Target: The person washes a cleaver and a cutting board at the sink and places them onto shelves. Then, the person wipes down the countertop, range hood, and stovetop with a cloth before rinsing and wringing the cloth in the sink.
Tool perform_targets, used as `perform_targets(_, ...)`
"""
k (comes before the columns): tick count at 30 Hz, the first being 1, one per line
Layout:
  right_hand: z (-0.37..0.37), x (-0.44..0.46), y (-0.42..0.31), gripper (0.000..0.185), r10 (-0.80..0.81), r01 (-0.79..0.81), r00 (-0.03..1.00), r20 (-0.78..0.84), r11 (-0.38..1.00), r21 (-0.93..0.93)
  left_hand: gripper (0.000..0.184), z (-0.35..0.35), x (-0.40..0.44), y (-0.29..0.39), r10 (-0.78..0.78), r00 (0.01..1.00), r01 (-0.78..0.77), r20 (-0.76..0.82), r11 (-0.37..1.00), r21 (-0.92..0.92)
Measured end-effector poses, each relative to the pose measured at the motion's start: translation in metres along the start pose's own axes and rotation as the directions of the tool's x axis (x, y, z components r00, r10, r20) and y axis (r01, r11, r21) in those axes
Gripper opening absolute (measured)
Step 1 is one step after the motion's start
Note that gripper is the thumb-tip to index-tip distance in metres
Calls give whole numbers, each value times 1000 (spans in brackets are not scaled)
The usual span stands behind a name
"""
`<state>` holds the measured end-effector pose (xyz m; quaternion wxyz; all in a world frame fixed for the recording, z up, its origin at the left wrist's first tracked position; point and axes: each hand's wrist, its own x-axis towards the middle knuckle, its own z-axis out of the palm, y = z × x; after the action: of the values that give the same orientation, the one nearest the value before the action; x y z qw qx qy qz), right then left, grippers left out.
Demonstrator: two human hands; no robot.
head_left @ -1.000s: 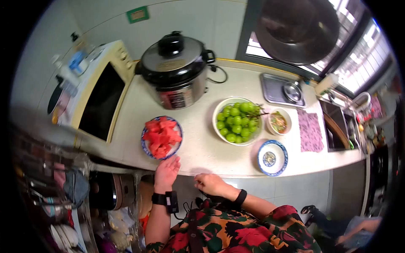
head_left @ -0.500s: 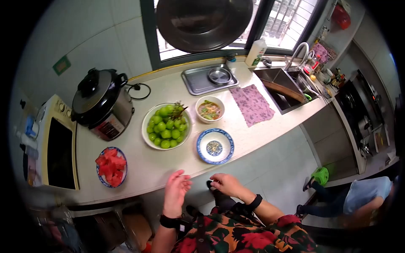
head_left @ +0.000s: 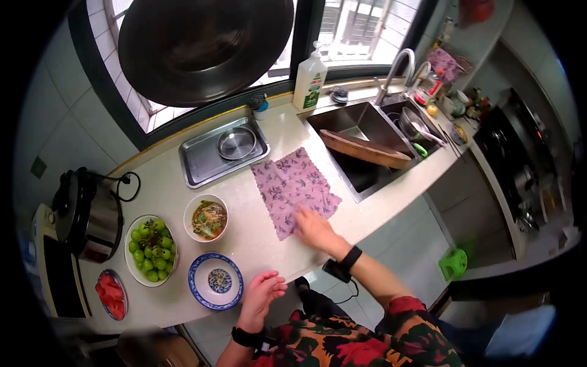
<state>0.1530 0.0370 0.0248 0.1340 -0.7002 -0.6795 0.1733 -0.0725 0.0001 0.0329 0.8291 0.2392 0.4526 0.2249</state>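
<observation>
Apparently, the step is reaching the cloth (head_left: 293, 180), flat on the desk (head_left: 260, 249) beside the sink (head_left: 353, 119). The right grip (head_left: 314, 229) overlaps its near edge, closure unclear; lifting would call for pinching fabric. The left grip (head_left: 263, 296), loosely curled, holds nothing.

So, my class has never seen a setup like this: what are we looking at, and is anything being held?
There is no machine here: a person works bare-handed, and one camera worn on their head looks forward and down. On the counter are red fruit pieces, green grapes, a bowl of food, a blue-rimmed bowl, a metal tray and a purple patterned cloth. The right hand is at the cloth's near edge; whether it grips the cloth is hard to tell. The left hand, beside the blue-rimmed bowl, holds nothing.
</observation>
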Motion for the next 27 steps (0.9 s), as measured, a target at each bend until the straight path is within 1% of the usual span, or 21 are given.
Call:
perform_targets(1,1,17,22,52,-19,19,1000,-14,998,-58,23,10,8,-3,-10,1000,10,-3,998,-58)
perform_targets(2,4,33,40,57,-57,54,998,-21,993,-108,23,16,13,-5,3,998,-7,-55,997,-83)
perform_targets(4,-9,63,52,68,40,-34,997,59,993,-111,25,16,15,-8,-64,998,64,9,989,-132)
perform_targets(5,-14,72,53,69,48,-37,995,83,992,-125,26,8,13,-10,-80,997,83,23,981,-173)
perform_targets(6,-13,79,54,69,61,-46,993,103,989,-140,26,1,6,-14,-66,997,60,-27,978,-202)
perform_targets(8,6,90,55,67,24,2,994,103,970,-244,26,-12,-6,-18,-100,986,50,-131,940,-338)
perform_targets(9,12,92,52,64,-40,50,998,50,976,-210,26,-21,-11,-23,-98,979,20,-179,918,-397)
perform_targets(10,18,94,48,64,-56,68,996,63,978,-197,26,-27,-17,-26,-98,975,9,-200,915,-403)
perform_targets(12,27,92,35,62,-127,134,991,43,964,-231,26,-36,-29,-28,-48,962,-137,-269,768,-626)
perform_targets(13,35,92,28,60,-196,194,980,11,954,-227,27,-41,-31,-31,-36,954,-168,-299,759,-629)
perform_targets(14,42,90,18,60,-198,196,980,14,954,-227,27,-45,-32,-33,-38,953,-169,-300,757,-631)
perform_targets(16,52,87,-7,57,-294,294,955,42,920,-260,27,-52,-32,-34,67,913,-322,-403,726,-608)
perform_targets(17,58,84,-16,56,-316,312,948,30,912,-265,27,-56,-33,-33,73,913,-324,-401,727,-606)
perform_targets(19,59,76,-28,55,-311,310,950,40,914,-261,26,-60,-34,-31,121,887,-387,-445,720,-576)
perform_targets(20,60,72,-32,55,-306,310,950,56,915,-257,26,-64,-34,-31,126,887,-394,-445,710,-584)
perform_targets(22,61,61,-41,58,-331,335,942,63,902,-274,26,-76,-35,-28,148,867,-418,-476,736,-533)
perform_targets(24,60,47,-57,61,-359,376,927,112,892,-250,26,-83,-38,-25,133,853,-428,-505,731,-531)
perform_targets(25,63,40,-64,63,-399,418,908,124,877,-236,26,-87,-39,-24,131,846,-435,-516,729,-529)
perform_targets(26,70,33,-72,62,-449,465,885,123,855,-230,26,-90,-40,-22,129,840,-441,-527,728,-525)
perform_targets(27,74,28,-77,61,-457,479,878,145,840,-255,26,-93,-40,-22,129,840,-443,-526,723,-530)
